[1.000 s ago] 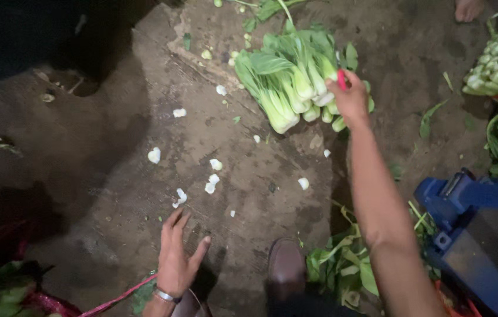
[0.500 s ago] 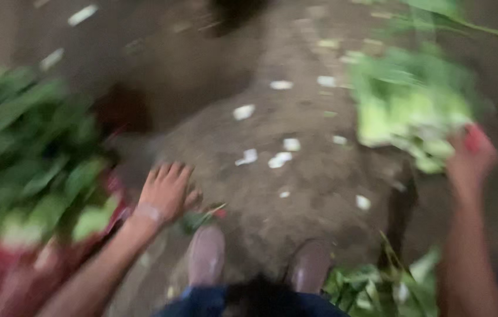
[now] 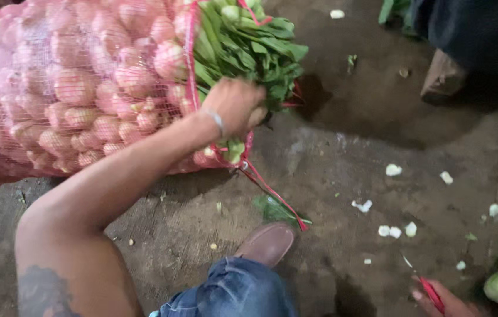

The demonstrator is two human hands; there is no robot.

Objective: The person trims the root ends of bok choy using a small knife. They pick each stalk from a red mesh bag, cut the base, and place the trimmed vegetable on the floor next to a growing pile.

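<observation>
Both hands partly hidden: left hand grip clutching greens; right hand cropped, holding knife.

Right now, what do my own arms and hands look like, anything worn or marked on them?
Both arms are bare, with no sleeves in view. The left hand has a thin silvery bracelet around the wrist, and a dark tattoo marks the upper arm near the bottom edge. Only part of the right hand shows, at the bottom edge, too little to tell whether anything is worn on it.

Blue jeans, brown shoe, wristband
</observation>
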